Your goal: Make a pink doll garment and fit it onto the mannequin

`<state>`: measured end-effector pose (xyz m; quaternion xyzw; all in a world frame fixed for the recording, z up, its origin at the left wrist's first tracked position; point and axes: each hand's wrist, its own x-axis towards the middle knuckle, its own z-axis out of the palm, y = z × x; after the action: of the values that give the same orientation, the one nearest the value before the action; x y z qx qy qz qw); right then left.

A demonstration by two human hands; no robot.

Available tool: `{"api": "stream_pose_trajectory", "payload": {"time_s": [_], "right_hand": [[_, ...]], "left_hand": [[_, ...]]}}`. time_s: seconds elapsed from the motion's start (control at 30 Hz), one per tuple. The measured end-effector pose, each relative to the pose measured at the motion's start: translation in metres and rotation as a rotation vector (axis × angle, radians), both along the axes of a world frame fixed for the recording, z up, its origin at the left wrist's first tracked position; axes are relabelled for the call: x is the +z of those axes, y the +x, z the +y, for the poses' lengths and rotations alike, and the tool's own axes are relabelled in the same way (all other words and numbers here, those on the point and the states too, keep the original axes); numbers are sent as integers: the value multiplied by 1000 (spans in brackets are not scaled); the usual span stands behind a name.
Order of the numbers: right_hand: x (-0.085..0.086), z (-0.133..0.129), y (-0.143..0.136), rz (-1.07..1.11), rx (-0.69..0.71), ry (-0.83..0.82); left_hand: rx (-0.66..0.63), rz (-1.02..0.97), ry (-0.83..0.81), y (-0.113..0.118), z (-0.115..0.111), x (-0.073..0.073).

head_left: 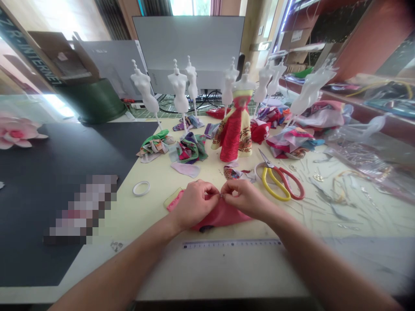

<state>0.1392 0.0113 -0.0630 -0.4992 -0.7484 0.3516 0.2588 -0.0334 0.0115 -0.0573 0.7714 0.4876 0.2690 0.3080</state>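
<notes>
My left hand [196,201] and my right hand [245,196] meet above the cutting surface, thumbs and fingers pinched together. Between their fingertips is the upper edge of a red cloth piece [225,216], which spreads below them. A yellowish-edged end [171,198] of cloth shows left of my left hand. Something tiny may be at the fingertips, too small to make out. To the right of my right hand lie scissors [269,164] with one yellow and one red handle. A ruler [231,245] lies nearer to me.
Several white mini mannequins [178,90] stand behind; one wears a red and yellow dress [231,134]. Fabric scraps [191,147] lie around their bases. A white tape ring [134,191] is at left, beside a dark mat [81,155]. Thin strips and plastic bags [366,147] cover the right side.
</notes>
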Motion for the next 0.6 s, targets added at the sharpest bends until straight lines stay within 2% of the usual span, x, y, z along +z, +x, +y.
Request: {"api": "stream_pose_trajectory", "payload": {"time_s": [0.33,0.6], "right_hand": [[8,-1,3,42,13,-68],[1,1,1,31,-22,-38]], "left_hand": [[7,0,-9,0,0,0],[-15,0,-8,0,-1,-1]]}}
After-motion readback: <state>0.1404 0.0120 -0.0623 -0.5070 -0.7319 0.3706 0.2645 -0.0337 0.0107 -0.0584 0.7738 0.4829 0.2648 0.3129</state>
